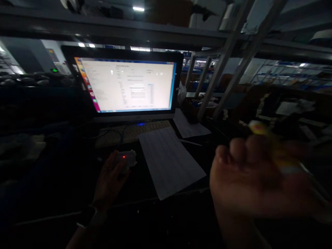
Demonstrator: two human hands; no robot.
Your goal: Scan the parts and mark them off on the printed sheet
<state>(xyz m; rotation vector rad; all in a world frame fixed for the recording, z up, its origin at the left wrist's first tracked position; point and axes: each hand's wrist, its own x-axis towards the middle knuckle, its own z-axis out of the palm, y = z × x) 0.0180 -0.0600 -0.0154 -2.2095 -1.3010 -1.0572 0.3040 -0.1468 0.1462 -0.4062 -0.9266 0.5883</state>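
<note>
Right fingers (238,148) curl round a yellow object (283,157); left fingers (119,166) loosely clasp pale device (131,158).

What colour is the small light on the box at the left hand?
Red. The small light shows best in the head view.

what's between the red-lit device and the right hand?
Head view: a sheet of paper and, by its right edge, a thin pale strip lie between the red-lit device at the left hand and the blurred right hand.
</note>
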